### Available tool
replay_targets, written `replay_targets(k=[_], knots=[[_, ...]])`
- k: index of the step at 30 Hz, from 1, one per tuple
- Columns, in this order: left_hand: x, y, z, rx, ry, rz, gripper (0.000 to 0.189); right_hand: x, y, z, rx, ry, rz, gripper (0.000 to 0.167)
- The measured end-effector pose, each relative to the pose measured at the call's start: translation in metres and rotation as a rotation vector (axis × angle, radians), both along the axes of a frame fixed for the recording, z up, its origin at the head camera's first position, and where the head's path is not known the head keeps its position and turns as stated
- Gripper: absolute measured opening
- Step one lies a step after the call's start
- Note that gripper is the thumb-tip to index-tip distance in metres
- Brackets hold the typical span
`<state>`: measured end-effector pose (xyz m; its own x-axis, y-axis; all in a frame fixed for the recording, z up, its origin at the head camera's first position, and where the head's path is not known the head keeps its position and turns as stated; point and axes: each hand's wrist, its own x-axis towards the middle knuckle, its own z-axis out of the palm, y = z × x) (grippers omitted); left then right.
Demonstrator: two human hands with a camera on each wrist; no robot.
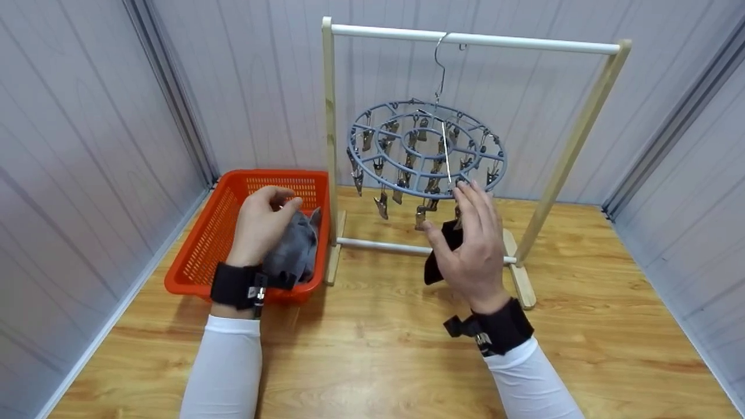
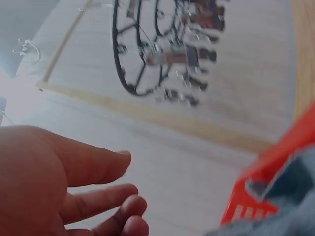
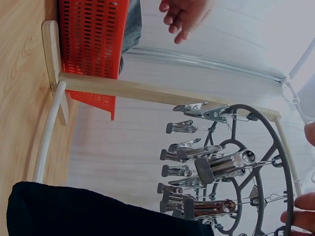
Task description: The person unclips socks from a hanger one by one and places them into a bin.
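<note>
My left hand (image 1: 263, 224) hovers over the orange-red basket (image 1: 192, 285), thumb and fingers apart and nothing between them. Beneath it, grey cloth (image 1: 291, 250) lies in the basket. On the right, my right hand (image 1: 474, 250) is at the near rim of a round grey clip hanger (image 1: 428, 158), its fingers mostly straight. In the right wrist view its fingertips (image 3: 305, 201) are by the ring; whether they touch it I cannot tell. A black cloth piece (image 3: 88, 209) hangs below the hanger, partly behind that hand; its upper end is hidden in the head view.
The hanger's hook (image 1: 440, 61) hangs on the white bar (image 1: 524, 43) of a wooden stand (image 1: 573, 151). Several metal clips (image 1: 381, 205) dangle under the ring. A lower white bar (image 1: 384, 247) joins the stand's feet. Pale panel walls (image 1: 244, 87) enclose the wooden surface (image 1: 372, 349).
</note>
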<state>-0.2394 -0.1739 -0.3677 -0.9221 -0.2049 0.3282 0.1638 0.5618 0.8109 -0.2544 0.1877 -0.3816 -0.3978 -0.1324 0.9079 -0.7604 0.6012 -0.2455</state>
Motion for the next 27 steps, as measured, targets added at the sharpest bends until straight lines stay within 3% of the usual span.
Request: replay_targets(k=[8, 17, 22, 27], knots=[[-0.002, 0.024, 0.001, 0.049, 0.048, -0.18, 0.025, 0.003, -0.002, 0.001, 0.037, 0.022, 0.034, 0.073], [0.004, 0.053, 0.0, 0.016, 0.036, -0.342, 0.028, 0.008, -0.003, 0.004, 0.115, 0.032, 0.173, 0.069], [0.005, 0.066, -0.002, -0.023, 0.003, -0.405, 0.031, 0.01, -0.003, 0.007, 0.117, 0.082, 0.236, 0.067], [0.004, 0.081, -0.007, -0.044, -0.018, -0.441, 0.035, 0.01, -0.002, 0.01, 0.056, 0.145, 0.211, 0.065]])
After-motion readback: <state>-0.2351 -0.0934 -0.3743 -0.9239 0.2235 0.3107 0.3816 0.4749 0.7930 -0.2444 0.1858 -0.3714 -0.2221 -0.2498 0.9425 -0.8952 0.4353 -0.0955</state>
